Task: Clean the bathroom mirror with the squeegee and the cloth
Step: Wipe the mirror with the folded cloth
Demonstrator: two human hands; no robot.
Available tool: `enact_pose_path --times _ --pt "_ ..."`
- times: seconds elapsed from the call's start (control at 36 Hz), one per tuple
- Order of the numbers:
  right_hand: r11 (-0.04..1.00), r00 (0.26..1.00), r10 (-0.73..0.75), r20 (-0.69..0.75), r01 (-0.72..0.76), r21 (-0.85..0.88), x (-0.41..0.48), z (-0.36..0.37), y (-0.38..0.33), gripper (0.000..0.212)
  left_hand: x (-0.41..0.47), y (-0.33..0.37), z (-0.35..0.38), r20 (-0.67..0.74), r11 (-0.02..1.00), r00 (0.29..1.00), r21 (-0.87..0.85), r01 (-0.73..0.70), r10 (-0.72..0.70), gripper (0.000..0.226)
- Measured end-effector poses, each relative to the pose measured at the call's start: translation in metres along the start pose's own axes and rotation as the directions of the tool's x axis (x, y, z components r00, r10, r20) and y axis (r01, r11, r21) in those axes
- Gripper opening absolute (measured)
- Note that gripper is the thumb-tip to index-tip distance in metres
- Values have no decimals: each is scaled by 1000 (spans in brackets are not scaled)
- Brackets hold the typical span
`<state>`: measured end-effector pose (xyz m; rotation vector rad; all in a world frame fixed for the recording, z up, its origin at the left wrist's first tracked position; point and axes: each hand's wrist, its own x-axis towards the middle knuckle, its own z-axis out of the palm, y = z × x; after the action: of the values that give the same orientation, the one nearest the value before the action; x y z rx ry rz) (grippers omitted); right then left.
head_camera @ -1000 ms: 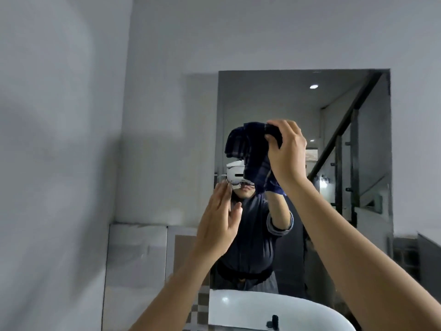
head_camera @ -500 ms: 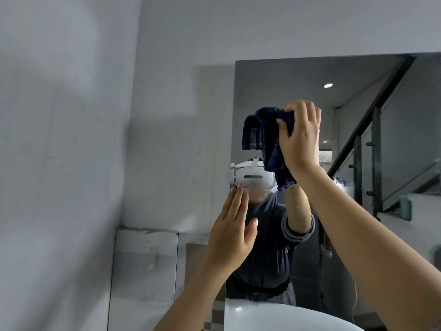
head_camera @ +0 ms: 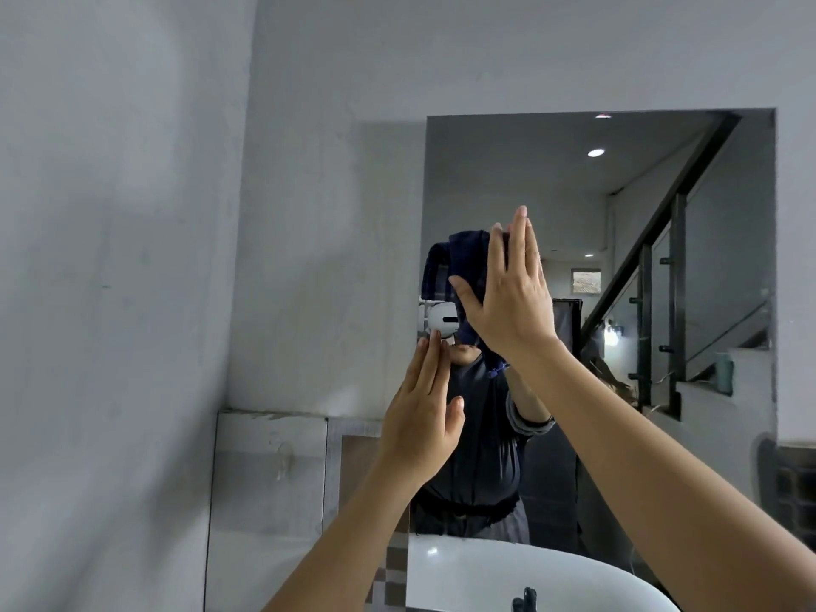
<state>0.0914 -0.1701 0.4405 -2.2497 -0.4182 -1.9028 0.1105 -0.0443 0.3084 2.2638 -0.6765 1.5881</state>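
**Cloth pressed flat to the mirror**

The cloth (head_camera: 463, 276), dark blue with a faint check, sits against the mirror (head_camera: 552, 205) near its left edge, about halfway up the glass. It bunches out to the left of the palm and a tail of it hangs down below the wrist.

The right hand (head_camera: 508, 293) lies over the cloth with its back to the camera, fingers straight and close together, pointing up, thumb spread out to the left across the fabric. It is a flat press, not a fist or a pinch.

The left hand (head_camera: 424, 417) is raised lower and to the left, at the mirror's left edge. Its fingers are straight and together, the thumb set apart, and it holds nothing. Whether its fingertips touch the glass cannot be told.

The glass reflects the person, a ceiling light and a dark stair railing (head_camera: 662, 267). Below the mirror curves the white rim of a basin (head_camera: 508, 576), with a dark tap (head_camera: 525, 600) at the bottom edge. A grey wall (head_camera: 132, 258) fills the left side. No squeegee is in view.
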Motion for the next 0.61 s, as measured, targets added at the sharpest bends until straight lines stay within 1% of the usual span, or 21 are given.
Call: enact_pose_path --times 0.08,0.25,0.36,0.47,0.61 --pt "999 1000 14 11 -14 -29 -1 3 2 82 0 -2 0 13 1000 1000 -17 0 1 71" --pt "998 999 51 -16 -52 -36 0 10 -2 87 -1 -3 3 10 1000 1000 -24 -12 12 72" --pt "999 999 41 -34 -42 -27 16 11 -3 83 -2 -1 5 -24 999 1000 -38 0 -1 74" --pt "1000 998 26 -65 -27 -13 56 7 -9 78 0 1 8 -53 998 999 -57 0 -3 66" --pt "1000 997 5 -79 -6 -15 104 6 -23 71 1 5 14 -114 995 993 -94 25 -36 63"
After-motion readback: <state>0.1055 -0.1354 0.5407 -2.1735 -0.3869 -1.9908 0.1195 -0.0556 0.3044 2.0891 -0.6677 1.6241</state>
